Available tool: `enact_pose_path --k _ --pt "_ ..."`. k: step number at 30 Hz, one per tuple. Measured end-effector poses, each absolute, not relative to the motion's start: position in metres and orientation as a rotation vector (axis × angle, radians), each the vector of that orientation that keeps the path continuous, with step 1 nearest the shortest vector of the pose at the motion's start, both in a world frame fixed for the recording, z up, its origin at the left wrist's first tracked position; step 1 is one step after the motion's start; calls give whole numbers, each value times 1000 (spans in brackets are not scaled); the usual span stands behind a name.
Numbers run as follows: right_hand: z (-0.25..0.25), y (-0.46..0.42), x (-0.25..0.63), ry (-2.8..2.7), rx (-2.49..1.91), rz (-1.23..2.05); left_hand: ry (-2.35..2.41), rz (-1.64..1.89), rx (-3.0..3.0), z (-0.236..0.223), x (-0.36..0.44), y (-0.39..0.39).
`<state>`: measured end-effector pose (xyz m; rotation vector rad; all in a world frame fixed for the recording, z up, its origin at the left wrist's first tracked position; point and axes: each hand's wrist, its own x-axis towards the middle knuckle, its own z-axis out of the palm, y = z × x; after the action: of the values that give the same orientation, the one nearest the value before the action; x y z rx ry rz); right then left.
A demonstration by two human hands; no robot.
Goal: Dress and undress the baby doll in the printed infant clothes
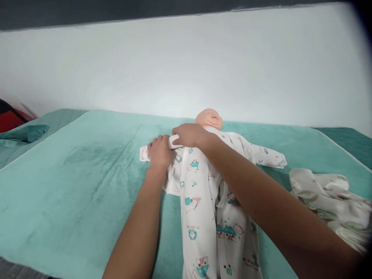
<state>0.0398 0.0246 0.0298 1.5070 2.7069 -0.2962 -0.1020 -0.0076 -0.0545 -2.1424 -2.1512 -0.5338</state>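
Observation:
A baby doll (209, 118) lies on its back, with its head at the far end. It is dressed in a white printed baby romper (200, 193) that stretches toward me. My left hand (159, 153) is closed around the sleeve on the left side, and the cuff (143, 153) sticks out beyond my fingers. Just beside it, my right hand (188, 135) reaches across the doll's chest and pinches a white fold of cloth (174, 142) near the shoulder. The opposite sleeve (269, 155) is stretched out to the right. My right forearm hides part of the romper's front.
A green towel-like cover (72, 186) spreads under the doll. On the right is a crumpled pile of white printed cloth (328, 193). Behind the cover rises a white wall (174, 69). A red and black object (11, 116) is at the far left edge.

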Motion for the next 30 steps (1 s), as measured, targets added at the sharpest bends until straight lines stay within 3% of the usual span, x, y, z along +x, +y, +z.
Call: enact_pose_path --k 5,11,14,18,23,27,30 --pt "14 -7 90 3061 1808 -504 -2211 -475 -2060 -54 -102 -6" --pt "-40 -52 174 3296 2134 -837 -2223 -574 -2056 -58 -96 -3" --pt "-61 -51 194 3169 2290 -588 -2255 -762 -2074 -58 -92 -2" --pt "-69 -43 201 2844 2517 -115 -2238 -1269 -2108 -56 -87 -9" --pt "-65 -40 210 2712 2705 -44 -2024 -1724 -2152 -44 -67 -29" --pt "-61 -38 217 2470 3090 -186 -1696 -1554 -2512 -15 -33 -31" --pt "-59 -38 219 2298 3117 -198 -1443 -1062 -2906 12 2 -22"
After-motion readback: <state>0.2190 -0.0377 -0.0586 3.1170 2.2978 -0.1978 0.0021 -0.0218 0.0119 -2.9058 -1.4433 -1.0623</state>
